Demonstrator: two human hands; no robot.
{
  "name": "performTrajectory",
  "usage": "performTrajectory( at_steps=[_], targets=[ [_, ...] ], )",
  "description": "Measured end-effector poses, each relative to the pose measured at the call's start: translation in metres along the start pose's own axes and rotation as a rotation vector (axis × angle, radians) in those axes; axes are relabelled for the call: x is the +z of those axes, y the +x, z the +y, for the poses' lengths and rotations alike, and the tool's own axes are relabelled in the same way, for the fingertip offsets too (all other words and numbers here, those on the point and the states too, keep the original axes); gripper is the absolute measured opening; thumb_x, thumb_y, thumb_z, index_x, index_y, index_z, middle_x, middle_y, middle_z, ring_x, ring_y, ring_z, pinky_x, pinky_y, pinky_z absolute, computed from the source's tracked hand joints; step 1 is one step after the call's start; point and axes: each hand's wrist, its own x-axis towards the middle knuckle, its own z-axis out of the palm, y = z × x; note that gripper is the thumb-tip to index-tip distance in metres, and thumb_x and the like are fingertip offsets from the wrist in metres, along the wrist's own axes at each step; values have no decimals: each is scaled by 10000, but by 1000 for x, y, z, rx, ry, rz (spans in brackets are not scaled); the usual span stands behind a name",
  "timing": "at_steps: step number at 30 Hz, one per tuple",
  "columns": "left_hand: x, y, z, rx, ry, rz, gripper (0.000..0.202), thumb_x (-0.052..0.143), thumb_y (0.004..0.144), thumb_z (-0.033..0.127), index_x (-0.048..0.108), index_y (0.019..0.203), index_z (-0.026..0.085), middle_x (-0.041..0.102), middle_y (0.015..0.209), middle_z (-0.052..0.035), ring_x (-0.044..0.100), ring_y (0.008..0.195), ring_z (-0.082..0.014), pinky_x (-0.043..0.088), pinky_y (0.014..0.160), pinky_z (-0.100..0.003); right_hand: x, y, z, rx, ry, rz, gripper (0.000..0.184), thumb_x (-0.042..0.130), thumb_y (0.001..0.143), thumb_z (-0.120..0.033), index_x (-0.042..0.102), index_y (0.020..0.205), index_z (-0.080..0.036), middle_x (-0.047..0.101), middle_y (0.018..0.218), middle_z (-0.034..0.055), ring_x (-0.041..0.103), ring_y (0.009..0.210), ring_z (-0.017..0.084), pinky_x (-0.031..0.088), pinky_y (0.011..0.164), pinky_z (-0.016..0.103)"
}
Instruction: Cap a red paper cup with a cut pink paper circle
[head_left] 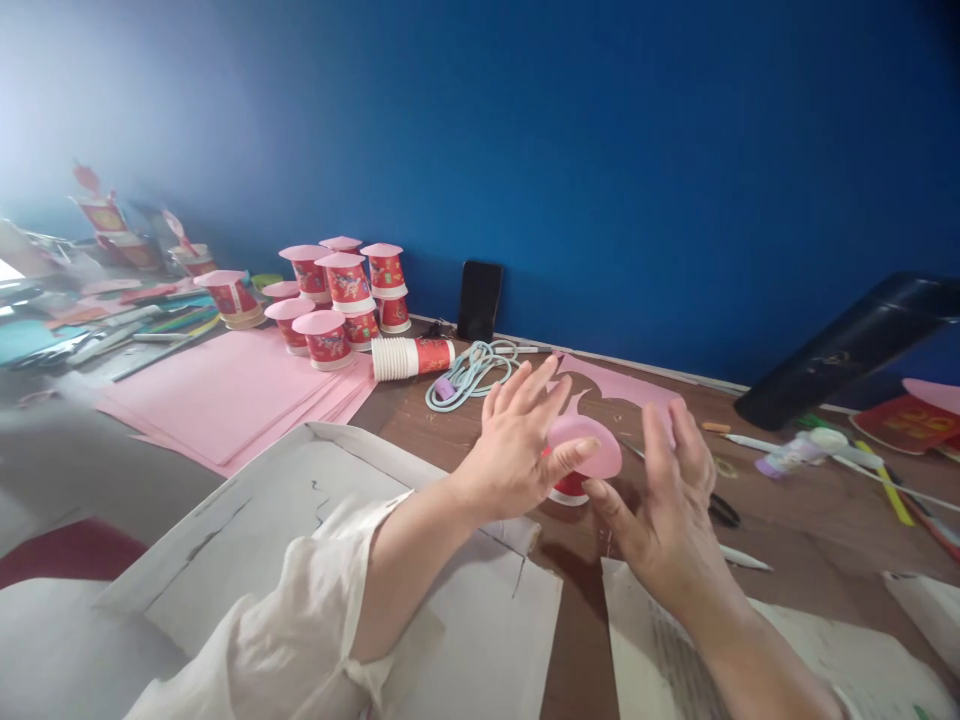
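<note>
An upside-down red paper cup (568,486) stands on the brown table, topped by a pink paper disc (589,445). My left hand (517,440) is at the disc's left with fingers stretched out and the thumb resting on the disc. My right hand (667,500) is at its right, fingers extended upward, thumb touching the disc's near edge. Neither hand wraps round the cup.
Several finished red cups with pink lids (337,290) stand at the back left beside pink paper sheets (225,395), a lying stack of cups (411,357), a coiled cable (469,372) and a phone (479,300). Scissors (720,508), glue stick (787,457), pens lie right. White paper (300,530) lies near.
</note>
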Motion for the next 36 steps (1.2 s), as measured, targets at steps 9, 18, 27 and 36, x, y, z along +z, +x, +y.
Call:
performTrajectory(
  at_steps=[9,18,27,36],
  targets=[
    [9,-2,-1,149,233,-14,546,352,980,548,489,1450,306,249,1644,21,35,1540,-295,-152,1197,-509,6,5,-3,-25,-228,-76,655,353,948,-649,428,1491,-291,188,1661,82,101,1521,382,177,1152,662],
    [10,-2,-3,160,234,-16,477,370,981,522,571,1370,332,269,1637,44,63,1535,-307,-111,1209,-532,6,5,-3,-20,-231,-98,668,331,943,-676,496,1439,-259,203,1656,97,132,1514,381,187,1152,662],
    [11,-1,-5,117,317,-33,579,280,990,568,419,1491,312,211,1654,31,76,1533,-302,26,1215,-603,8,12,-5,0,-247,-60,736,290,928,-720,520,1429,-232,220,1630,161,188,1496,400,254,1127,660],
    [10,-4,-4,108,313,-52,528,265,1008,487,491,1447,299,208,1649,61,46,1538,-292,0,1219,-604,10,15,-5,-1,-236,-94,666,318,933,-699,594,1360,-270,191,1650,97,182,1492,412,216,1137,686]
  ],
)
